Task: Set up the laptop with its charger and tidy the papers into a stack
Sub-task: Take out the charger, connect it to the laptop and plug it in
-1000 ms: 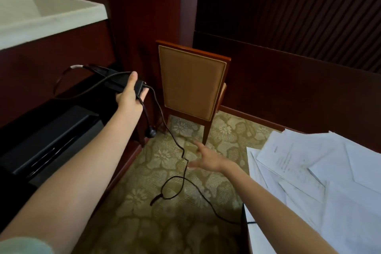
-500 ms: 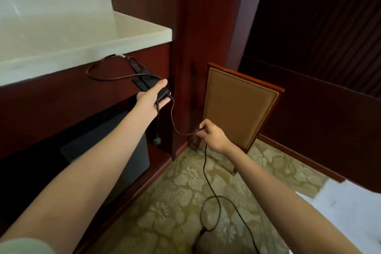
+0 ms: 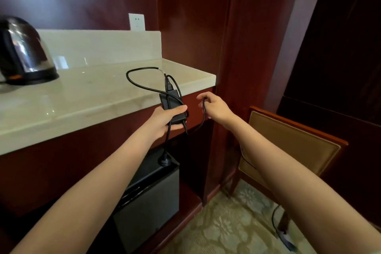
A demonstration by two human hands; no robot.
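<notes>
My left hand (image 3: 168, 117) grips the black charger brick (image 3: 170, 103) just in front of the pale stone counter's edge (image 3: 115, 107). A loop of its cable (image 3: 134, 80) arches over the counter, and the wall plug (image 3: 164, 161) dangles below the hand. My right hand (image 3: 214, 107) pinches the thin cable (image 3: 204, 113) just right of the brick; that cable runs down under my right arm to the carpet (image 3: 275, 218). A white wall socket (image 3: 136, 21) sits above the counter's backsplash. The laptop and the papers are out of view.
A shiny black kettle (image 3: 22, 51) stands at the counter's left. Under the counter is a dark grey minibar fridge (image 3: 148, 196). A wooden chair with a tan padded back (image 3: 288, 146) stands at the right on patterned carpet (image 3: 226, 222). Dark red wood panels surround.
The view has swung up from the floor and papers to the counter. My right hand took hold of the cable and rose beside the brick; my left hand lifted the charger to counter height.
</notes>
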